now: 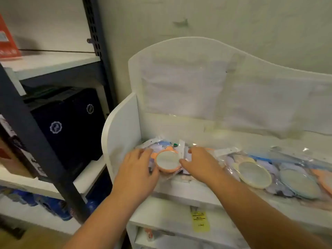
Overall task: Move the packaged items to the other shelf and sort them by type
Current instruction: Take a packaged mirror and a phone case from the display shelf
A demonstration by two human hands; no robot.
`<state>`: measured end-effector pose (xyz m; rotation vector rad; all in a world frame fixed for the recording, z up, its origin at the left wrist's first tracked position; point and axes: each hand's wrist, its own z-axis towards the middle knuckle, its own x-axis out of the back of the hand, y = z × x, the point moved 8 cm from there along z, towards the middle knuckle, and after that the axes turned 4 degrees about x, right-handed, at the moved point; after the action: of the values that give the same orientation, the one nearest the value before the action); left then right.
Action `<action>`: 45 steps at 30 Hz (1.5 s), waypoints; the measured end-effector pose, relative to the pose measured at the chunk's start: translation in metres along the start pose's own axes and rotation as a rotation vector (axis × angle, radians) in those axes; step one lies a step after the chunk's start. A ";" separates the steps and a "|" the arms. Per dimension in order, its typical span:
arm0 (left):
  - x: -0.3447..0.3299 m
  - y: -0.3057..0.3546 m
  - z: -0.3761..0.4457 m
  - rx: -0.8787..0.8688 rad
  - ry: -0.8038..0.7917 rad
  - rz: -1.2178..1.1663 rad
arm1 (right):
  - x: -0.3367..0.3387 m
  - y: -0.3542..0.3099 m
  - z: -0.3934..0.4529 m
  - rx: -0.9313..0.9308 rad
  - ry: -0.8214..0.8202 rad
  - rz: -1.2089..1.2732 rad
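Head-camera view, looking down over two bare forearms at a white shelf unit: both hands are on one clear plastic packet holding a round orange-rimmed mirror [168, 161], which lies at the far left end of the white shelf's top tier [179, 190]. The left hand [138, 169] cups the packet's left side with curled fingers over its edge, and the right hand [199, 163] holds the right side, thumb pinching the plastic beside the mirror's rim. Holding it from both sides looks meant to keep the slippery, floppy bag level while it is settled or squared against the shelf's curved white side panel [120, 133], which touches or nearly touches the packet's left edge. Just right of the right hand, more clear packets lie in a row along the same tier: a yellow-rimmed round mirror packet [254, 175], then a pale blue-rimmed round mirror packet [299, 182], and the edge of another orange one [323, 178] at the frame's border. They overlap one another, so like items seem gathered here. Behind them rises a scalloped white back panel [197, 78] with a clear film taped over it. A yellow tag [200, 221] hangs on the tier below. To the left stands a dark metal rack [36, 133] holding dark blue boxes with white emblems [68, 126] and a red card [8, 44] above; its upright stands close to the white unit's side, narrowing room for the left elbow.
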<state>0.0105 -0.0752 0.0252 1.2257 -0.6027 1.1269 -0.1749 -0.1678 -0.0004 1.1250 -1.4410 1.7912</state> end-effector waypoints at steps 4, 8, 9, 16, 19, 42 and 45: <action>-0.036 -0.034 0.027 0.101 -0.155 0.001 | -0.032 -0.009 0.018 -0.041 -0.012 -0.019; -0.058 -0.051 0.035 0.073 -0.193 0.056 | -0.049 -0.003 0.025 -0.106 0.020 -0.093; -0.063 -0.052 0.036 0.061 -0.203 0.067 | -0.053 0.001 0.026 -0.122 0.012 -0.120; -0.074 -0.053 0.048 0.188 -0.259 -0.096 | -0.061 0.002 0.033 -0.127 0.030 -0.158; -0.079 -0.055 0.052 0.240 -0.285 -0.173 | -0.059 -0.001 0.034 -0.101 0.037 -0.162; -0.071 -0.049 0.067 0.550 -0.137 -0.901 | -0.051 -0.008 0.033 0.002 0.082 0.028; -0.029 -0.054 0.074 0.463 0.098 -0.897 | -0.040 -0.022 0.019 0.034 0.213 0.154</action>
<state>0.0624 -0.1513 -0.0012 1.5824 0.3143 0.5488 -0.1321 -0.1773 -0.0233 0.8284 -1.4056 1.9818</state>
